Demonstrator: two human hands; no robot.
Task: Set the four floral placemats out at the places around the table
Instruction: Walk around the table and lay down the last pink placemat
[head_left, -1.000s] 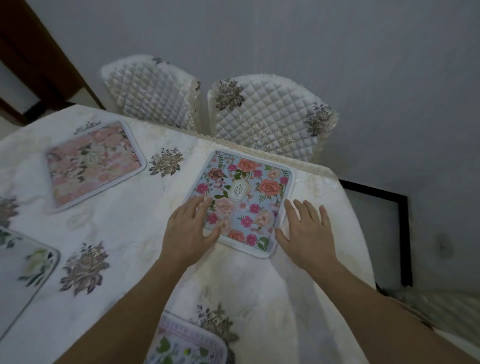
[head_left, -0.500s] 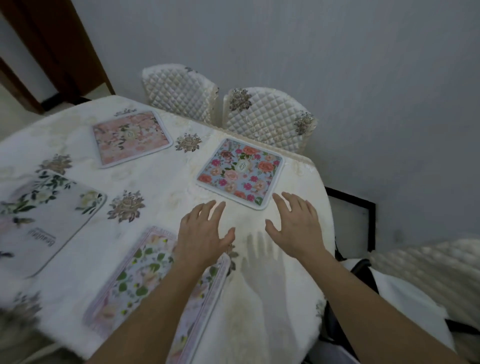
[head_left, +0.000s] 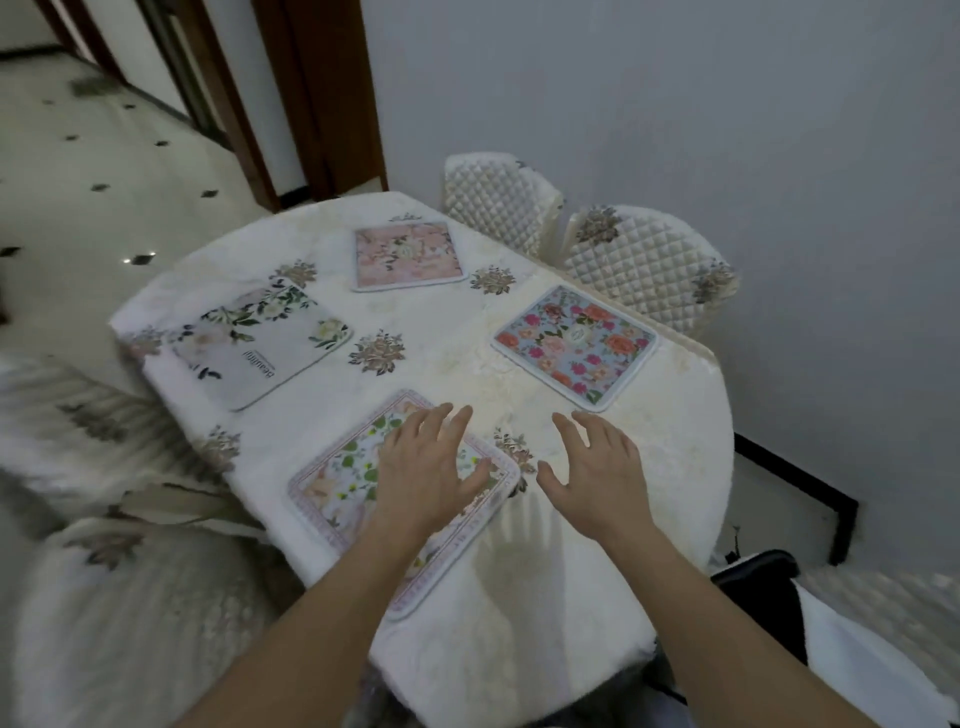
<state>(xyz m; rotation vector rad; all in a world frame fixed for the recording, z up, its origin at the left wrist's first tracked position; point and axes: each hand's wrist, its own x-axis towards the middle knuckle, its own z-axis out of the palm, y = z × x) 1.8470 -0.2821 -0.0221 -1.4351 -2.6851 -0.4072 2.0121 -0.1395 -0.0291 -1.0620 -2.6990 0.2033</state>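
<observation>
Several floral placemats lie flat on the white-clothed table (head_left: 447, 358). A blue one with red and pink roses (head_left: 575, 344) lies at the right, a pink one (head_left: 407, 255) at the far side, a grey one with white flowers (head_left: 262, 343) at the left, and a pale green-leaf one (head_left: 343, 480) at the near edge. My left hand (head_left: 423, 470) hovers over the near mat's right part, fingers spread. Above bare cloth to the right of that mat, my right hand (head_left: 597, 475) is spread open too. Neither hand holds anything.
Two quilted white chairs (head_left: 639, 260) stand behind the table against the grey wall. Another covered seat (head_left: 104, 597) is at the near left and one at the lower right (head_left: 893, 613). A dark bag (head_left: 758, 577) sits by the table's right edge. A tiled floor (head_left: 78, 182) and doorway lie left.
Both hands have drawn back from the blue rose mat toward me; the left one now hovers over the near mat. The view has pulled back and swung left, showing the whole table.
</observation>
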